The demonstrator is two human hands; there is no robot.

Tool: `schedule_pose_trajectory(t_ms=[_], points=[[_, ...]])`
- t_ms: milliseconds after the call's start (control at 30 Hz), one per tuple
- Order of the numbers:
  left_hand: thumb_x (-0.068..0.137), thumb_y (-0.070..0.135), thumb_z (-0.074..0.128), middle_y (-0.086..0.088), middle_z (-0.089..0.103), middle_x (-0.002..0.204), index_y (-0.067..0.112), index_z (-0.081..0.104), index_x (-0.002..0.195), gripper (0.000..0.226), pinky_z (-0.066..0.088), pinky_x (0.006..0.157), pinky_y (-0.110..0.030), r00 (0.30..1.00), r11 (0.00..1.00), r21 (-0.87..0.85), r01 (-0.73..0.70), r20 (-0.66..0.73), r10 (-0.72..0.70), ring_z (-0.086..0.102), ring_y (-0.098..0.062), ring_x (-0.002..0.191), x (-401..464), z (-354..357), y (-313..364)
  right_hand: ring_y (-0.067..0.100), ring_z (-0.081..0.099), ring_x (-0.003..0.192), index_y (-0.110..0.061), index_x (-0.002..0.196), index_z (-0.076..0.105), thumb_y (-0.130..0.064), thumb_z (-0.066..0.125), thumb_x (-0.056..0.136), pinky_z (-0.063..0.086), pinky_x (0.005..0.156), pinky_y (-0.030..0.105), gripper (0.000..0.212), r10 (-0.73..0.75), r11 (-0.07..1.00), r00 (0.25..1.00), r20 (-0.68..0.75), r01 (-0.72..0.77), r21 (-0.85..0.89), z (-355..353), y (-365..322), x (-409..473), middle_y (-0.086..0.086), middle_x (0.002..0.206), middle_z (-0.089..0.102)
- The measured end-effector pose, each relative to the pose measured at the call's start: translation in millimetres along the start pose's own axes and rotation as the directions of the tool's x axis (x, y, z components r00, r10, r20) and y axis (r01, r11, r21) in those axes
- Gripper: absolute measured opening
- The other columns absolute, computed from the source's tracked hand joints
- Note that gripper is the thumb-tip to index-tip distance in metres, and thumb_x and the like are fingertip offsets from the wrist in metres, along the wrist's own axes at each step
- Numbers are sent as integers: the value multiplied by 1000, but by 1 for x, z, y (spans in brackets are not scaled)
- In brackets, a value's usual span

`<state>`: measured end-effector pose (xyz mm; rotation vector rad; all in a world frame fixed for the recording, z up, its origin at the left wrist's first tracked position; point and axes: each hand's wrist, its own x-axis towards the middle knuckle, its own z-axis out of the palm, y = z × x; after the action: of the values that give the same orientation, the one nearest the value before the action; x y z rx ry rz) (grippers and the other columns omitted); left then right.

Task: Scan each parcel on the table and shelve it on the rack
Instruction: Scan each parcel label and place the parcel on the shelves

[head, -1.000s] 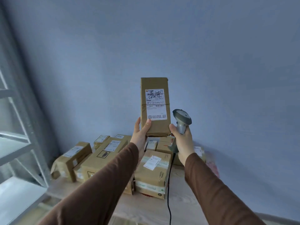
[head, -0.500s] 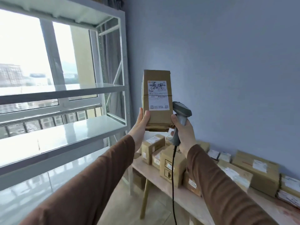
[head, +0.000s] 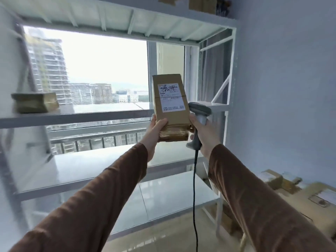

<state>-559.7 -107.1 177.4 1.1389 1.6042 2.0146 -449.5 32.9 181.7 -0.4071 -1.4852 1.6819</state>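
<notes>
A tall brown cardboard parcel (head: 171, 113) with a white shipping label is held upright in front of the white metal rack (head: 101, 117). My left hand (head: 154, 132) grips the parcel's lower left corner. My right hand (head: 203, 135) is closed on a grey corded barcode scanner (head: 199, 113), whose head sits just right of the parcel. One brown parcel (head: 35, 102) lies on the rack's middle shelf at far left. More parcels (head: 298, 199) rest on the table at lower right, blurred.
The rack's lower shelves (head: 101, 166) are white and glossy. Boxes (head: 201, 4) stand on its top shelf. A window (head: 101, 73) lies behind the rack, a blue wall (head: 287, 88) to the right. The scanner cable (head: 195, 197) hangs down between my arms.
The view has swung left from the table to the rack, which now fills the frame. The parcel and scanner stay held the same way in my hands.
</notes>
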Motion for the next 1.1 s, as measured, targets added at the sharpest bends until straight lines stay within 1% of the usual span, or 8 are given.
schedule_pose_trajectory(t_ms=[167, 333, 400, 500, 733, 867, 967, 1100], points=[[105, 34, 55, -4, 65, 127, 22, 34, 153, 54, 53, 79, -24, 983, 1000, -19, -3, -182, -1, 67, -13, 99, 32, -103, 1, 12, 63, 69, -23, 118, 67, -60, 77, 83, 57, 55, 35, 51, 32, 999, 987, 159, -39, 37, 104, 30, 34, -12, 79, 70], [103, 39, 58, 1, 70, 113, 21, 39, 149, 53, 55, 77, -25, 949, 1000, -22, 12, -314, -18, 71, -12, 92, 72, -189, -5, 24, 66, 83, -24, 116, 66, -50, 78, 86, 59, 61, 36, 41, 35, 991, 971, 238, -65, 119, 192, 63, 77, 1, 95, 70], [102, 42, 58, -4, 71, 123, 21, 42, 145, 50, 57, 90, -30, 937, 1000, 10, 9, -348, -5, 72, -14, 103, 89, -223, -4, 23, 63, 79, -19, 117, 65, -48, 78, 87, 57, 62, 36, 43, 40, 985, 960, 275, -83, 148, 228, 75, 96, 5, 92, 66], [101, 48, 57, -13, 66, 135, 19, 43, 142, 52, 41, 117, -50, 917, 998, 58, -22, -397, 43, 62, -28, 127, 113, -273, 3, 14, 57, 68, -14, 117, 66, -45, 77, 88, 53, 53, 25, 44, 37, 983, 943, 330, -93, 156, 282, 90, 120, 2, 84, 61], [98, 64, 53, 3, 64, 134, 26, 34, 147, 65, 27, 125, -48, 915, 992, 129, 15, -403, 38, 55, -19, 132, 152, -382, 2, 18, 54, 69, -9, 124, 63, -38, 76, 91, 50, 67, 34, 46, 42, 967, 909, 415, -143, 213, 386, 120, 157, 6, 86, 60], [93, 61, 64, 20, 60, 121, 33, 29, 141, 65, 30, 104, -33, 944, 972, 230, 39, -327, 39, 52, 5, 109, 166, -442, 2, 18, 61, 75, -15, 118, 65, -39, 75, 91, 52, 67, 34, 38, 5, 976, 917, 399, -91, 195, 442, 132, 169, 5, 90, 64], [91, 45, 76, 3, 66, 133, 23, 37, 148, 72, 42, 99, -30, 951, 953, 303, 17, -299, 78, 61, -9, 117, 184, -488, 4, 25, 70, 98, -17, 128, 64, -42, 73, 93, 58, 62, 33, 44, -7, 982, 917, 400, -68, 175, 485, 131, 179, 8, 112, 71], [91, 24, 80, -4, 69, 120, 9, 53, 138, 56, 53, 98, -26, 915, 897, 441, 16, -368, 164, 64, -24, 114, 213, -541, 12, 18, 65, 75, -13, 124, 64, -37, 73, 95, 53, 58, 32, 38, -5, 984, 926, 377, -63, 168, 539, 125, 192, 1, 90, 69]])
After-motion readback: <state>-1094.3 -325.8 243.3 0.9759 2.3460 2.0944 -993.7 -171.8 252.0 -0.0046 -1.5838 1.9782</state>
